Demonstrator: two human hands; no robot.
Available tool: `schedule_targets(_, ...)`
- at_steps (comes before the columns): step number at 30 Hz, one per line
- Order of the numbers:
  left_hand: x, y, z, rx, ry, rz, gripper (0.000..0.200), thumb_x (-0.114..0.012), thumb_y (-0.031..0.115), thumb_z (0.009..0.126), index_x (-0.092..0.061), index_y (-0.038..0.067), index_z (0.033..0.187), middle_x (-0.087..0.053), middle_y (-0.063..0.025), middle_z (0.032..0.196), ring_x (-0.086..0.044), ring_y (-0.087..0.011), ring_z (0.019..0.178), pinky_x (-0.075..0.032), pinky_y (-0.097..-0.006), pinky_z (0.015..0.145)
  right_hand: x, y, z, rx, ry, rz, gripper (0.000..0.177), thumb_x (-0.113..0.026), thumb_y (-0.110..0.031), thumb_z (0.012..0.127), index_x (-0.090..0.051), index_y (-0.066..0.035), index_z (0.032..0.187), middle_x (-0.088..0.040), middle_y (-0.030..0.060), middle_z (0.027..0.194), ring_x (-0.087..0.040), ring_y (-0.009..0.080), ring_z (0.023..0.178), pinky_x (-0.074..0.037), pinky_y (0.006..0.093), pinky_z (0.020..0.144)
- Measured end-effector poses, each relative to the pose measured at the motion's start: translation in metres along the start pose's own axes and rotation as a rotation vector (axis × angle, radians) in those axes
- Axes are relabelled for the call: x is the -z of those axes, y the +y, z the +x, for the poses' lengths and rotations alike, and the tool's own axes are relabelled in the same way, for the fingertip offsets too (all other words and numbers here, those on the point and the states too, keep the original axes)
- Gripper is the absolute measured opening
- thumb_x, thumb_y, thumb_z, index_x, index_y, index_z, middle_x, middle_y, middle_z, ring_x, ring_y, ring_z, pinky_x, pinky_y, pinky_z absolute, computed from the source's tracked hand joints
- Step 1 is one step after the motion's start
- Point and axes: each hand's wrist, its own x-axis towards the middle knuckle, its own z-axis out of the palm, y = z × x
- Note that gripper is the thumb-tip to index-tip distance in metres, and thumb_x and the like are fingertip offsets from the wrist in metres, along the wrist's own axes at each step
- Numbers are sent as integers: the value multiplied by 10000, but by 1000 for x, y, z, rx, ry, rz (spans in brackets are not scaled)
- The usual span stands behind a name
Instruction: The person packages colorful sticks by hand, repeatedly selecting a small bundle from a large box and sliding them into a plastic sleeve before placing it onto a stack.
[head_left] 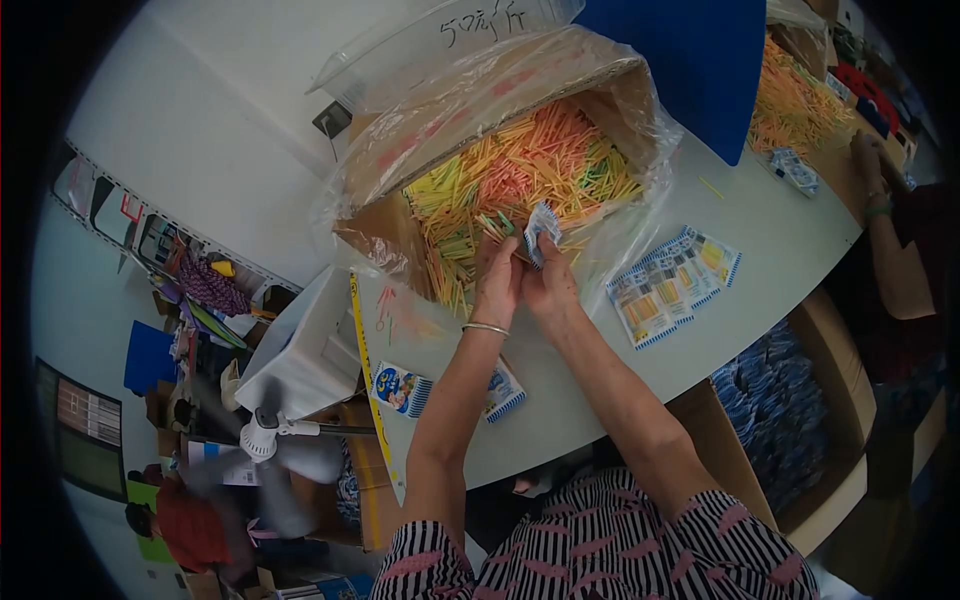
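My left hand (497, 278) is closed around a small bunch of thin coloured sticks (497, 224). Beside it, my right hand (550, 285) grips a small blue-and-white packet (541, 222), with the two hands touching or nearly so. Both are at the front of a cardboard box (385, 232) lined with clear plastic. Inside lies a heap of loose yellow, orange, pink and green sticks (545, 150). To the right of my hands, several flat packets (672, 285) overlap in a fanned row. Nearer to me, a stack of packets (402, 390) and another packet pile (503, 392), partly behind my left forearm, rest on the table.
The pale table (570, 385) has a yellow measuring strip (366, 340) on its left edge. An open carton of blue packets (770, 410) stands below right. A small fan (262, 437) is at left. A co-worker's arm (890, 240) reaches near another stick heap (795, 100).
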Motion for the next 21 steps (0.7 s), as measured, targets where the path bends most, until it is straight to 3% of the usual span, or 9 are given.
schedule_targets(9,-1,1,-5,-45,20,165,304,-557,3,831,-498,54,1125,-583,-64,1050,-582,-163,930,-490,-287,817,3,3,-3,12,-114,-53,184,-524,-196,917,-554,-50,1026,-622,53,958,-585,183,872,-478,328,851)
schedule_targets(12,4,1,-5,76,53,199,229,-563,46,857,-529,38,1083,-588,-52,1031,-581,-161,908,-491,-297,822,0,-3,-9,-4,-111,-103,166,-574,-179,890,-568,-57,1002,-624,32,933,-590,156,849,-476,313,810)
schedule_targets(14,2,6,-4,64,77,136,129,-561,105,887,-555,38,997,-590,-57,995,-579,-165,913,-491,-320,835,0,-13,-11,100,-92,-402,165,-611,-170,866,-600,-59,988,-639,22,933,-595,125,858,-464,279,788)
schedule_targets(15,8,9,0,66,77,133,129,-561,105,887,-555,38,997,-590,-57,995,-579,-165,913,-491,-320,835,1,-20,-12,102,-90,-405,165,-611,-170,866,-600,-59,988,-639,22,933,-595,125,858,-464,279,788)
schedule_targets(17,28,20,11,53,25,22,101,-540,126,905,-541,53,974,-590,-71,967,-577,-183,942,-484,-335,852,1,-36,-13,140,-201,-629,174,-633,-162,847,-632,-53,983,-657,26,926,-597,94,833,-447,246,780)
schedule_targets(21,21,56,13,58,28,5,127,-515,164,923,-527,56,987,-587,-84,949,-575,-203,953,-479,-346,857,-4,-64,-27,76,-290,-902,198,-668,-169,817,-662,-30,958,-672,33,889,-597,84,793,-444,237,784)
